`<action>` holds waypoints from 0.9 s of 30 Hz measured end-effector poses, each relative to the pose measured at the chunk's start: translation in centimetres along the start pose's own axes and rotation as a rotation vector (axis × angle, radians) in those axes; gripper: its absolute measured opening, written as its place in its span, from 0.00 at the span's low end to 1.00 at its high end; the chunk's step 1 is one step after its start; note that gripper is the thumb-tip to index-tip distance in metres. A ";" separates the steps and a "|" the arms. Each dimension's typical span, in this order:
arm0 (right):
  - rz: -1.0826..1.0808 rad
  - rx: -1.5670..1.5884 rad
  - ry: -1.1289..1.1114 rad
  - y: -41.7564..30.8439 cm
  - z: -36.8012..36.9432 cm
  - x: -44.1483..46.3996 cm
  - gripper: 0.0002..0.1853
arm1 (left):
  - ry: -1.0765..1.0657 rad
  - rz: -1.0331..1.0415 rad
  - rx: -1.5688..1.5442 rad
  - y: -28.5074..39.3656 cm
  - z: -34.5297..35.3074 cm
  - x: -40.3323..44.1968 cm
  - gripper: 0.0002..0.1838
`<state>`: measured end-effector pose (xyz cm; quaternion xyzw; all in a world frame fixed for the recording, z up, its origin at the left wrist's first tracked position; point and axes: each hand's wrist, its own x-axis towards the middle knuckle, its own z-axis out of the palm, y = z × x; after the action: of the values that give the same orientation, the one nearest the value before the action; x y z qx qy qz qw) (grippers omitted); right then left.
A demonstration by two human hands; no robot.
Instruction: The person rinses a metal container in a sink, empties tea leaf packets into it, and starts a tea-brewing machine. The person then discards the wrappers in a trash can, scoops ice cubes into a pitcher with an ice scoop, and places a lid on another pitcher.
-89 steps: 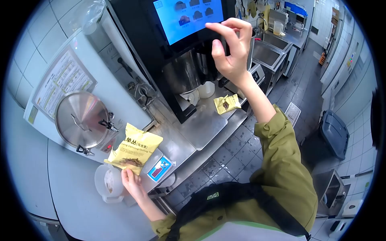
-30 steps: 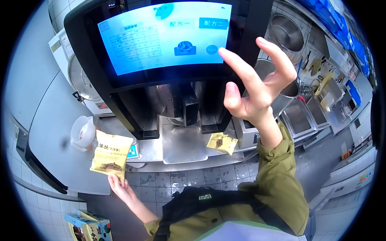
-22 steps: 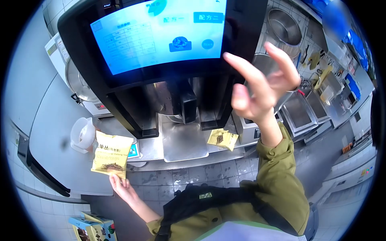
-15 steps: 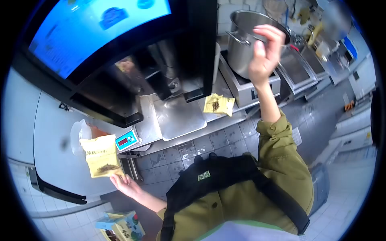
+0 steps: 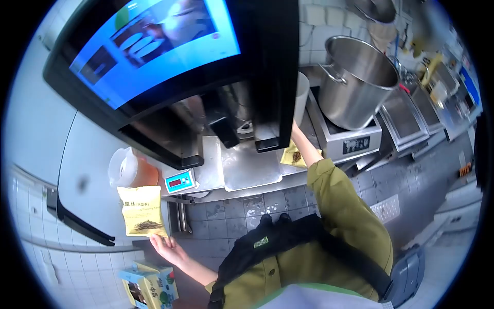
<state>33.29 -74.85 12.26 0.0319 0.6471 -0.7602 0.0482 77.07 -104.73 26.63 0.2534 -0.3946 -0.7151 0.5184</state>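
Pinched by a lower corner, a yellow tea packet (image 5: 141, 212) hangs upright from my left hand (image 5: 167, 248), at the lower left. Only the wrist end of my right hand (image 5: 296, 132) shows; the fingers are hidden behind the right edge of a black machine with a lit screen (image 5: 170, 46). Under my right forearm lies a second yellow packet (image 5: 293, 157), partly covered by the arm. A pale cylindrical container (image 5: 302, 98) stands beside the machine, close to where my right hand disappears.
A large steel pot (image 5: 355, 87) stands on an induction cooker (image 5: 355, 146) at the right. Left of the machine are a blue digital scale (image 5: 179, 181) and a clear plastic jug (image 5: 119, 167). A printed carton (image 5: 154, 286) is at lower left.
My right hand has come down from in front of the pot to behind the machine's edge. The left hand still holds its packet. The view has shifted, and the screen shows a different picture.
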 end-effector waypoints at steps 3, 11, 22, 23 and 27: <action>0.009 -0.040 0.077 0.6 2.1 2.3 0.21 | -0.016 0.003 0.021 -0.4 -1.4 0.6 0.05; -0.346 -0.082 0.390 -5.9 -4.2 -1.2 0.23 | 0.095 -0.006 0.107 -0.5 -2.1 1.5 0.05; -0.067 -0.217 0.027 -15.9 -9.7 -17.0 0.19 | -0.067 -0.115 -0.054 -1.7 -1.6 3.0 0.04; -0.069 -0.234 -0.033 -15.6 -9.8 -17.6 0.19 | -0.071 -0.119 -0.052 -1.8 -1.5 3.1 0.04; -0.088 -0.253 -0.201 -12.5 -9.2 -18.3 0.21 | -0.043 -0.128 -0.048 -2.0 -2.3 3.6 0.03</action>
<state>49.88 -63.25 25.11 -0.0790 0.7304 -0.6734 0.0829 76.52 -108.54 23.91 0.2501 -0.3713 -0.7614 0.4690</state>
